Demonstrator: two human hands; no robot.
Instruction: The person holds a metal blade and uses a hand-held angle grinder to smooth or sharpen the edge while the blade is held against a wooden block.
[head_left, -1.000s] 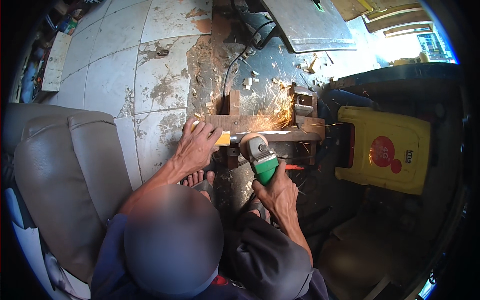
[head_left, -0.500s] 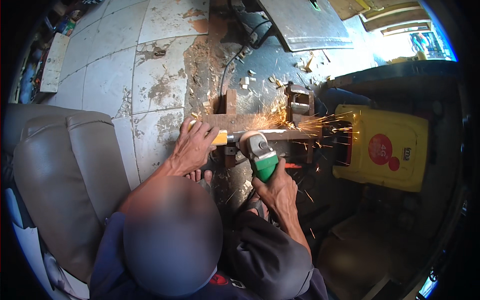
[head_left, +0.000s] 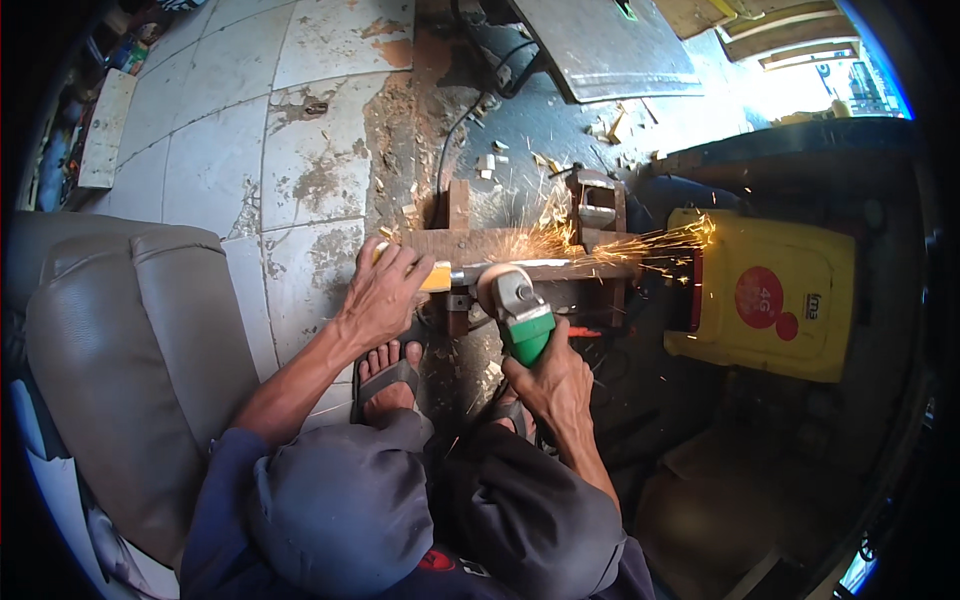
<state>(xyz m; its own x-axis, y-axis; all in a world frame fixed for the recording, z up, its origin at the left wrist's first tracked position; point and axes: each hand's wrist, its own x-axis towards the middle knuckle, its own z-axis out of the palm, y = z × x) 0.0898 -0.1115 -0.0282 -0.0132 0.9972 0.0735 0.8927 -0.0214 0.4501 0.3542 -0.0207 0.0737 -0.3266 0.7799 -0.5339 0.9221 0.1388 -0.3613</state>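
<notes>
In the head view, the left hand (head_left: 385, 287) is curled closed around the yellow handle (head_left: 436, 277) of a metal-bladed tool, its blade (head_left: 548, 264) lying along a low wooden bench (head_left: 430, 242). The right hand (head_left: 552, 382) wraps firmly around a green angle grinder (head_left: 528, 336), its disc (head_left: 488, 288) at the blade near the handle. Light, even pressure and a steady disc angle should serve best, with left fingers clear and sparks (head_left: 640, 250) thrown rightward, away from the sandalled feet (head_left: 390, 376).

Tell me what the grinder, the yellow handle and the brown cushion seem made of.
Grinder: probably green plastic body, given its even colour; the dull grey head suggests cast metal.
Yellow handle: looks smooth, perhaps plastic or painted wood.
Brown cushion: leather or imitation leather, judging by its soft sheen and seams.
</notes>
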